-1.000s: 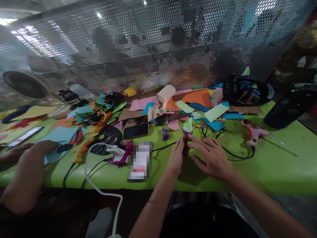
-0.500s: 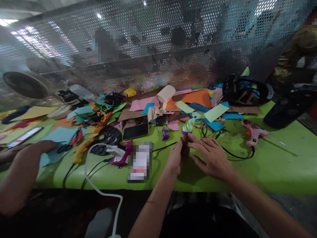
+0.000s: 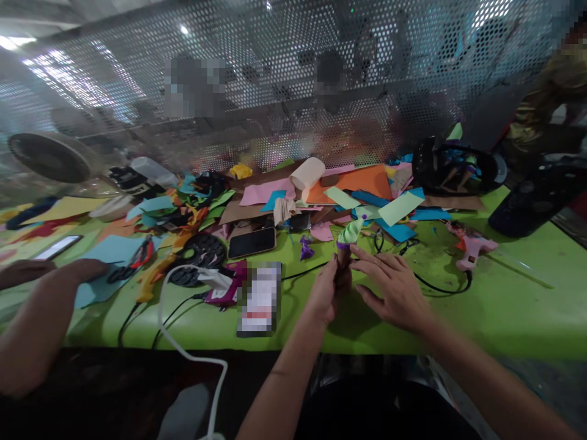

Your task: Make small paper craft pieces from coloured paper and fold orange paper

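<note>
My left hand (image 3: 326, 287) is wrapped round the brown lower part of a small craft figure (image 3: 350, 232). The figure stands upright with a slight tilt; it has a light-green pointed, striped top with a purple tip and a purple band below. My right hand (image 3: 392, 284) lies beside it, fingers stretched out and thumb apart, the fingertips at the brown part just under the band. My fingers hide most of the lower part. A small purple piece (image 3: 306, 247) lies on the green table just left of the figure.
A pink glue gun (image 3: 472, 244) lies at right, near a dark tumbler (image 3: 536, 201) and a black bowl (image 3: 419, 168) with figures inside. Foam sheets (image 3: 351, 183) cover the back. Phones (image 3: 252, 242), cables and red-handled pliers (image 3: 142, 256) lie left, by another person's arm (image 3: 41, 311).
The figure has shifted very slightly in my left hand, and my right fingers have moved a little along it. At left, the other person's far hand has moved slightly.
</note>
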Action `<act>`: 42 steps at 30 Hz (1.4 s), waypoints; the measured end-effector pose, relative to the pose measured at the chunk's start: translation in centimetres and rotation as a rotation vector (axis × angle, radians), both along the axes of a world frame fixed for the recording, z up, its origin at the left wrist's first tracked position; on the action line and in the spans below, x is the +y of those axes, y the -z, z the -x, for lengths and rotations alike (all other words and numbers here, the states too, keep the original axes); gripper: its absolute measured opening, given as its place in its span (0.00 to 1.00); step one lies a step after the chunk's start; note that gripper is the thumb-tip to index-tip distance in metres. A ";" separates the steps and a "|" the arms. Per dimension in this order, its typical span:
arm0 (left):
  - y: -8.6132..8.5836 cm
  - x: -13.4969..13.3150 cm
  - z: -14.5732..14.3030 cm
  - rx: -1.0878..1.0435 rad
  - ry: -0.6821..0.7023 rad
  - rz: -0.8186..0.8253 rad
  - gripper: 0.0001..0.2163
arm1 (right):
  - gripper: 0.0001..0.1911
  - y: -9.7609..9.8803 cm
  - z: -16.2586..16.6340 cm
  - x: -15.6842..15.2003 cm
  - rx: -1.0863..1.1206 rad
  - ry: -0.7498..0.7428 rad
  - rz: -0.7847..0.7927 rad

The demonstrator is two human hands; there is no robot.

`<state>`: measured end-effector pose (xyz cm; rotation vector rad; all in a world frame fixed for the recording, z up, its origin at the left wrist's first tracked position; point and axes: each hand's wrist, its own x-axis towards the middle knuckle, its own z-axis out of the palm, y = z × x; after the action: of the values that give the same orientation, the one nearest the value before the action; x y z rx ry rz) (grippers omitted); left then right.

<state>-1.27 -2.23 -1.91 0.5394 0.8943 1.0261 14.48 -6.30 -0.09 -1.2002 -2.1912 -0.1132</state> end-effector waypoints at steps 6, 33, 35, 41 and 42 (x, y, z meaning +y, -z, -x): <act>-0.4 0.0 0.1 -0.066 0.075 0.015 0.24 | 0.17 0.0 -0.1 0.0 0.015 -0.002 -0.005; 0.3 0.4 0.4 -0.084 0.121 -0.155 0.24 | 0.15 0.8 -0.7 0.8 0.503 -0.020 0.145; 0.6 0.5 0.3 -0.062 0.068 -0.206 0.25 | 0.19 1.1 -0.8 1.2 0.601 -0.010 0.232; 1.4 0.6 -0.2 0.025 0.037 -0.265 0.22 | 0.22 2.2 -0.3 2.3 0.838 -0.072 0.398; 1.4 0.6 -0.3 0.041 0.052 -0.283 0.21 | 0.20 2.3 -0.2 2.5 0.861 -0.078 0.405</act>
<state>-0.94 -1.68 -3.27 0.8201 0.7711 1.1046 14.66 -3.83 -2.44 -1.0766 -1.5085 0.7719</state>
